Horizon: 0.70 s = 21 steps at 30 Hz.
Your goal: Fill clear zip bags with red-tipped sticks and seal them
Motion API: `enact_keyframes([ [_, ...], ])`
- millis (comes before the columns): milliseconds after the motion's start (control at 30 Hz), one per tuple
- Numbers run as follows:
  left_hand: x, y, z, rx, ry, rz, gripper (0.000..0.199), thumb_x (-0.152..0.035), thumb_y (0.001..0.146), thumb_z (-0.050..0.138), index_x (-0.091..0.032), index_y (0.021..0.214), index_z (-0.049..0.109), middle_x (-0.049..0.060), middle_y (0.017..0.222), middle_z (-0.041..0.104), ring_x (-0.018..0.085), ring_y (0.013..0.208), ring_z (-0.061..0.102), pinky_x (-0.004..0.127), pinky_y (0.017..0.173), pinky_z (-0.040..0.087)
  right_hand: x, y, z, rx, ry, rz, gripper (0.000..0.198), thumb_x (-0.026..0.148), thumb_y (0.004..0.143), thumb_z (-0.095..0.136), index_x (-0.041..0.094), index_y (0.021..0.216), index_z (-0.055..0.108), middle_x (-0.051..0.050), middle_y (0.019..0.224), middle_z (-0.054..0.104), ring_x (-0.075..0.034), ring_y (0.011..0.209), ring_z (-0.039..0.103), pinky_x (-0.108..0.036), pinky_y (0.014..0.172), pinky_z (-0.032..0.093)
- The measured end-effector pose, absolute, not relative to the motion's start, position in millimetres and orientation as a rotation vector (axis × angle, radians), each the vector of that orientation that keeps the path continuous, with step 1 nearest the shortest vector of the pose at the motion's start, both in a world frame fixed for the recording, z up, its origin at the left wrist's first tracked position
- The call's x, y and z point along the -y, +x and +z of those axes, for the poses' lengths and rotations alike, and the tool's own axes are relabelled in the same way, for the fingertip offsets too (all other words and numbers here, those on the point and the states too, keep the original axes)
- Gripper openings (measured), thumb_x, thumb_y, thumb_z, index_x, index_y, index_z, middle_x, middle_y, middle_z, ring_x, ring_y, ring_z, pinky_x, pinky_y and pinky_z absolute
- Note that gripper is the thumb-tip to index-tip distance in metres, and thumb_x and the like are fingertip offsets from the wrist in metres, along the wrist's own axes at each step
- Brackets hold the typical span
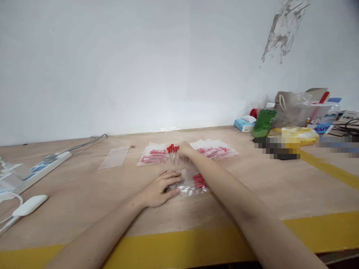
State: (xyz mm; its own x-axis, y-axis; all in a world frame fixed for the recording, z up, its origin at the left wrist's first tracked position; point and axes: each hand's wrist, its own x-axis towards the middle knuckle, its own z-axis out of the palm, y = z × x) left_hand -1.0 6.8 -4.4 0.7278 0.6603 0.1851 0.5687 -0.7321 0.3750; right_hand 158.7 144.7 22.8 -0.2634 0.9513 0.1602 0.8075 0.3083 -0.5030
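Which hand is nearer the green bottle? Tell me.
Right. The right hand holds red-capped droppers mid-table, well left of the green bottle; the left hand rests on a plastic bag, nearer the person and farther away.

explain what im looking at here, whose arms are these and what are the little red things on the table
There is no machine here: the one picture comes from a camera worn on a person's head, looking forward and down, so the two bare arms are that person's own. The left hand lies flat on a clear plastic bag with red-tipped pieces inside, pressing it onto the wooden table. The right hand reaches further out and holds a small bunch of thin clear droppers with red tops, standing upright. Behind them lie two piles of filled bags and one empty bag. At the left are a power strip and a white adapter; at the right, a green bottle, a tissue pack and assorted clutter.
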Motion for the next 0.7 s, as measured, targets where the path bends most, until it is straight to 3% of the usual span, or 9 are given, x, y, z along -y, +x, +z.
enact_keyframes([
  [133, -9, -2, -5, -0.966, 2.634, 0.428, 0.041, -0.041, 0.088, 0.044, -0.029, 0.126, 0.045, 0.004, 0.135, 0.040, 0.023, 0.125, 0.033, 0.045, 0.104, 0.025, -121, 205, 34, 2.007, -1.584, 0.435, 0.053, 0.015, 0.071, 0.047, 0.004, 0.122, 0.036, -0.018, 0.089, 0.064, -0.021, 0.075, 0.062, -0.027, 0.061, 0.047],
  [233, -11, -2, -7, -0.968, 2.634, 0.416, 0.040, -0.041, 0.088, 0.044, -0.029, 0.126, 0.045, 0.003, 0.135, 0.040, 0.023, 0.126, 0.032, 0.044, 0.104, 0.025, -92, 251, 23, 1.738, -1.396, 0.706, 0.057, 0.016, 0.072, 0.042, 0.013, 0.126, 0.024, 0.001, 0.061, 0.058, -0.013, 0.047, 0.055, -0.023, 0.045, 0.044],
  [300, -12, -2, -8, -0.966, 2.631, 0.416, 0.039, -0.041, 0.088, 0.043, -0.030, 0.125, 0.046, 0.003, 0.135, 0.040, 0.022, 0.126, 0.032, 0.044, 0.105, 0.025, -75, 274, 8, 1.455, -1.292, 0.801, 0.055, 0.016, 0.070, 0.044, 0.017, 0.121, 0.024, 0.009, 0.051, 0.048, -0.011, 0.040, 0.050, -0.021, 0.040, 0.043],
  [567, -11, -2, -8, -0.977, 2.620, 0.430, 0.038, -0.041, 0.088, 0.043, -0.029, 0.125, 0.046, 0.003, 0.136, 0.039, 0.021, 0.126, 0.033, 0.043, 0.104, 0.026, -53, 278, -23, 1.112, -1.210, 0.913, 0.047, 0.013, 0.066, 0.052, 0.023, 0.104, 0.027, 0.011, 0.057, 0.047, -0.011, 0.044, 0.055, -0.024, 0.044, 0.051],
  [700, -8, -1, -5, -0.992, 2.669, 0.416, 0.040, -0.041, 0.088, 0.042, -0.027, 0.126, 0.045, 0.004, 0.135, 0.040, 0.022, 0.125, 0.034, 0.044, 0.104, 0.026, -45, 263, -22, 0.985, -1.137, 1.081, 0.036, 0.011, 0.071, 0.052, 0.024, 0.096, 0.030, 0.008, 0.061, 0.050, -0.011, 0.053, 0.059, -0.026, 0.055, 0.054],
])
